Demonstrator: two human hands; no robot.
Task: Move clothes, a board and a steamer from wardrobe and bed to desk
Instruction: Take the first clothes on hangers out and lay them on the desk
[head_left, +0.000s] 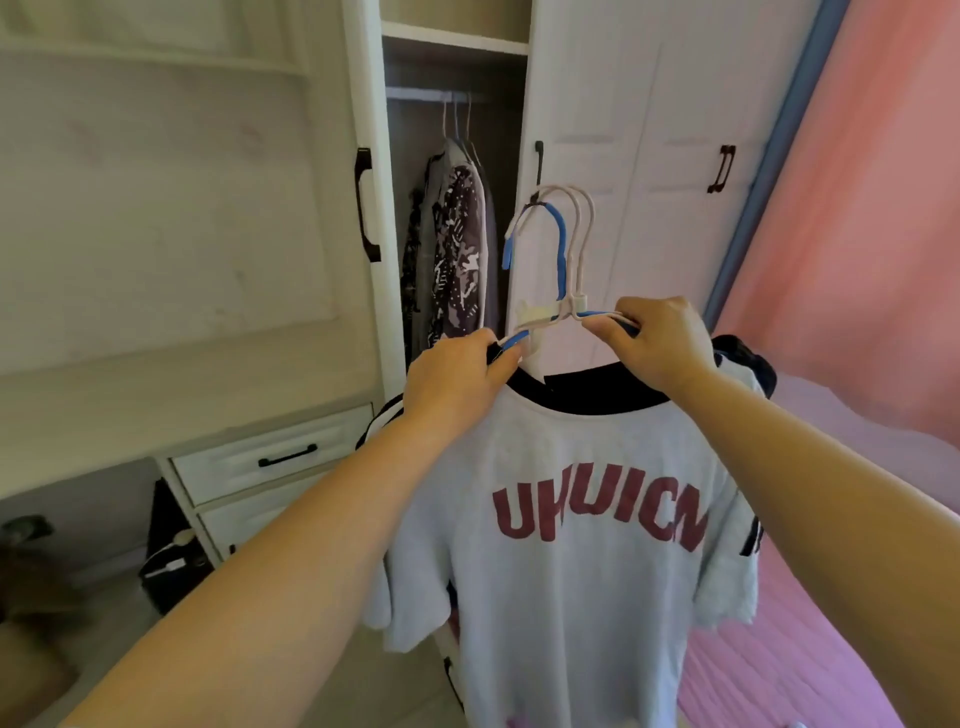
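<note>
Both forearms fill the lower frame, reaching up to a bunch of hangers carried in front of the open white wardrobe.

Biggest task item: light grey cotton T-shirt with a black collar and dark red block lettering. It hangs in mid-air between the wardrobe and the pink quilted bed, front facing the camera, collar up, hem down. Long axis is vertical; shoulder line runs left-right, slightly tilted, left end lower. More dark garments show behind its shoulders, so it looks like several pieces stacked.

Bundled plastic hangers, white and blue: hooks point up and curl left, free of the rail, touching nothing I can confirm. Arms spread along the shirt's shoulder line.

Left hand pinches the left hanger arm, fingers curled round it. Right hand grips the right arm the same way, fingers wrapped.

Remaining dark patterned clothes hang on the wardrobe rail, well apart.

Step in hand, my read: carry the bundle to the table, which isn't clearly in view. To do it well:
- keep both grips close to the hook stems so the hangers stay stacked
- level the bar, or shirts may slide toward the low end
- keep the hem off the white drawer unit
- watch the hooks don't snag the door handle
</note>
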